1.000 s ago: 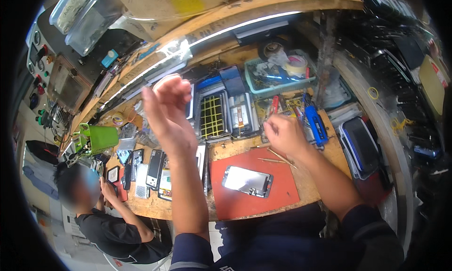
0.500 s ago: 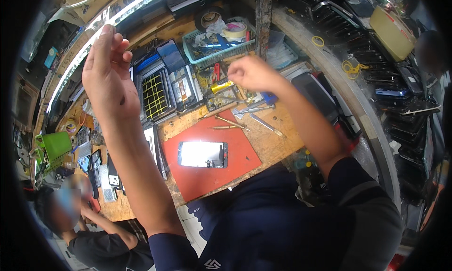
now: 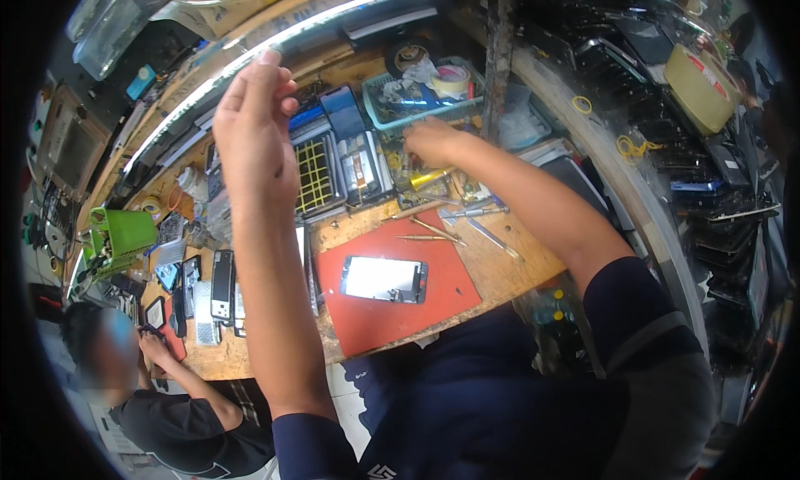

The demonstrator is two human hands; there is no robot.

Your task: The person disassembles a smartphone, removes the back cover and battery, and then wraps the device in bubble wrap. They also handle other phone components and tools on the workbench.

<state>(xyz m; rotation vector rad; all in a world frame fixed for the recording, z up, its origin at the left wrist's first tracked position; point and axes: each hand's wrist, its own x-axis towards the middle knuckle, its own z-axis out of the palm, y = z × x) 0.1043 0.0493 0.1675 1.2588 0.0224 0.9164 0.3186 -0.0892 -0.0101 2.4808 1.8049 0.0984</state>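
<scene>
My left hand [image 3: 258, 117] is raised high in front of the bench's lit shelf, thumb up against curled fingertips; what it holds, if anything, is too small to make out. My right hand [image 3: 427, 142] reaches among loose tools below the pale green basket [image 3: 392, 120], fingers curled down and partly hidden. Near it lie a yellow cylindrical item [image 3: 429, 178] and screwdrivers [image 3: 433, 230]. Below them, a phone screen assembly [image 3: 375, 276] with a white lit or reflective face rests on a red mat [image 3: 392, 330].
Stacked trays and phone parts [image 3: 317, 176] line the bench's back. A green bin [image 3: 117, 238] stands left. A co-worker [image 3: 175, 422] sits at lower left. A wooden post [image 3: 500, 55] and a cluttered rack of dark devices [image 3: 708, 188] are on the right.
My left hand has risen, its thumb closing toward the fingers. My right hand has moved up and back among the tools toward the basket. The camera view has shifted.
</scene>
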